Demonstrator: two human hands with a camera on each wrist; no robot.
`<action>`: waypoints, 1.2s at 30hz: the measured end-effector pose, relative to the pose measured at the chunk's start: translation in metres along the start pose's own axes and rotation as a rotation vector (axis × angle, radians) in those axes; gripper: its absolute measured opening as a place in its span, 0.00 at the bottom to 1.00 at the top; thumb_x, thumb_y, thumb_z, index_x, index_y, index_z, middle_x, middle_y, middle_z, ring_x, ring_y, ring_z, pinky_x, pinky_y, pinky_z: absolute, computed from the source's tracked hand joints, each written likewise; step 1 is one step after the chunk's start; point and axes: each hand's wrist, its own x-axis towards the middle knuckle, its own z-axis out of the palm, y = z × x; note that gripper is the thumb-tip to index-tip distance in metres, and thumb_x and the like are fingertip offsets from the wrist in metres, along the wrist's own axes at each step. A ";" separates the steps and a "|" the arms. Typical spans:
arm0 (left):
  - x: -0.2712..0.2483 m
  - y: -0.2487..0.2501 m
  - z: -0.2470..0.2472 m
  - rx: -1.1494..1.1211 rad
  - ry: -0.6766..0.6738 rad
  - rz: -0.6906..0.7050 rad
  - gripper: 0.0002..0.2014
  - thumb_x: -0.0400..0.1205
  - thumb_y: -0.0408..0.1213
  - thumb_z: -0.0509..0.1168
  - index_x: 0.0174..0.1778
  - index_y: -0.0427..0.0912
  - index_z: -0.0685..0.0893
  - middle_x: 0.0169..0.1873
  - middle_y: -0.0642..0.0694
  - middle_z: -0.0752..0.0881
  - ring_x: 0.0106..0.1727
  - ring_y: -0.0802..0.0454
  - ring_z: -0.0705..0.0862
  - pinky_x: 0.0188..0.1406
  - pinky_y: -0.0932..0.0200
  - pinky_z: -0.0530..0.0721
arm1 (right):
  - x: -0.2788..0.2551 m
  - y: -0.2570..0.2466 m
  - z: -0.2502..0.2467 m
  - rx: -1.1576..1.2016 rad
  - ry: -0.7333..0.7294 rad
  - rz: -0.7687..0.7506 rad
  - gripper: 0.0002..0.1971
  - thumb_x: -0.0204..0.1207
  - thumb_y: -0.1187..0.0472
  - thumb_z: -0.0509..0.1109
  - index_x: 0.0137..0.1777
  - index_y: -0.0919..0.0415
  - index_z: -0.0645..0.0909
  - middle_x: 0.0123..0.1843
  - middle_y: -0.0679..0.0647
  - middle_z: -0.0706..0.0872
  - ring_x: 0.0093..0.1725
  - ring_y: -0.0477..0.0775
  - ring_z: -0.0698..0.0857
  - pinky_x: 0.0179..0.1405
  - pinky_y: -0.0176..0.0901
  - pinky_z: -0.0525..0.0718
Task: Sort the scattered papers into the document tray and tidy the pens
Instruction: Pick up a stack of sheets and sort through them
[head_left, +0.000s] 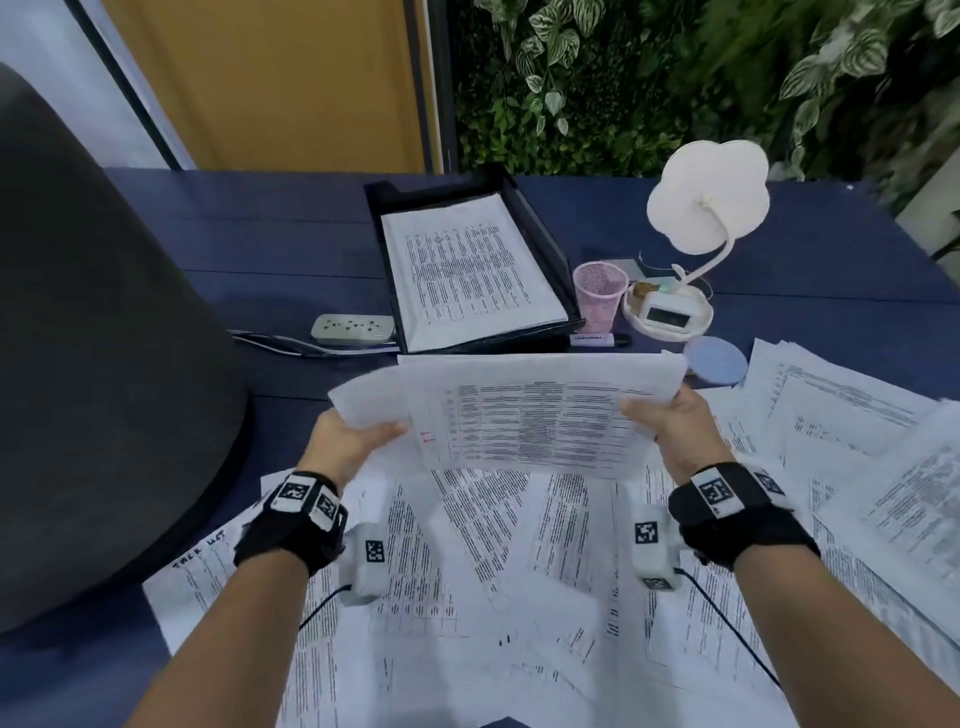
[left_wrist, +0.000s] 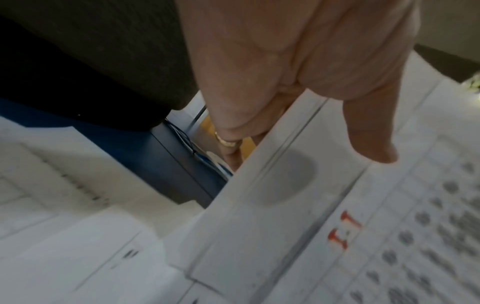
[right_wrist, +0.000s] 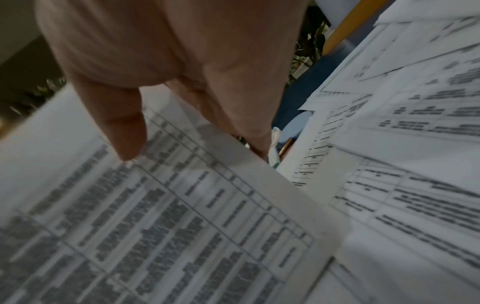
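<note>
Head view, with wrist views for grip detail. Both hands hold a small sheaf of printed sheets (head_left: 524, 415) above the dark blue desk (head_left: 260, 234). The left hand (head_left: 348, 441) pinches the sheaf's 9 o'clock edge, thumb on top and fingers beneath; the right hand (head_left: 670, 426) pinches the 3 o'clock edge in the same way. The top sheet carries a table and a red mark "11" near the left thumb. The black document tray (head_left: 540, 234) lies at 12 o'clock from the sheaf, just beyond it, with printed pages already inside. Scattered papers (head_left: 519, 571) cover the desk under the forearms and spread to 3 o'clock. A pink mesh pen cup (head_left: 600, 301) stands at the tray's 3 o'clock side; a marker (head_left: 597, 340) lies at the cup's foot. A white lamp (head_left: 706, 208) stands beside the cup, and a power strip (head_left: 353, 328) sits at the tray's 9 o'clock corner.
</note>
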 end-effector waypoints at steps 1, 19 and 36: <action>-0.002 -0.003 0.002 0.003 -0.006 -0.020 0.14 0.68 0.23 0.76 0.46 0.39 0.85 0.44 0.43 0.89 0.46 0.46 0.88 0.57 0.47 0.83 | -0.001 0.003 -0.002 -0.026 -0.006 0.019 0.17 0.69 0.77 0.73 0.57 0.65 0.83 0.43 0.48 0.92 0.43 0.47 0.90 0.48 0.44 0.84; 0.011 0.012 0.015 0.005 -0.033 0.020 0.08 0.72 0.25 0.74 0.41 0.40 0.85 0.35 0.50 0.91 0.39 0.52 0.90 0.38 0.61 0.87 | 0.009 -0.021 0.007 -0.186 0.159 -0.223 0.18 0.69 0.69 0.77 0.53 0.51 0.79 0.51 0.50 0.87 0.51 0.53 0.85 0.57 0.51 0.85; 0.010 0.022 0.011 0.020 -0.028 0.153 0.30 0.63 0.29 0.81 0.60 0.43 0.81 0.53 0.46 0.87 0.54 0.48 0.86 0.60 0.44 0.84 | 0.008 -0.073 0.017 -1.441 -0.006 -0.170 0.17 0.74 0.68 0.59 0.47 0.40 0.72 0.30 0.46 0.75 0.39 0.57 0.75 0.64 0.59 0.62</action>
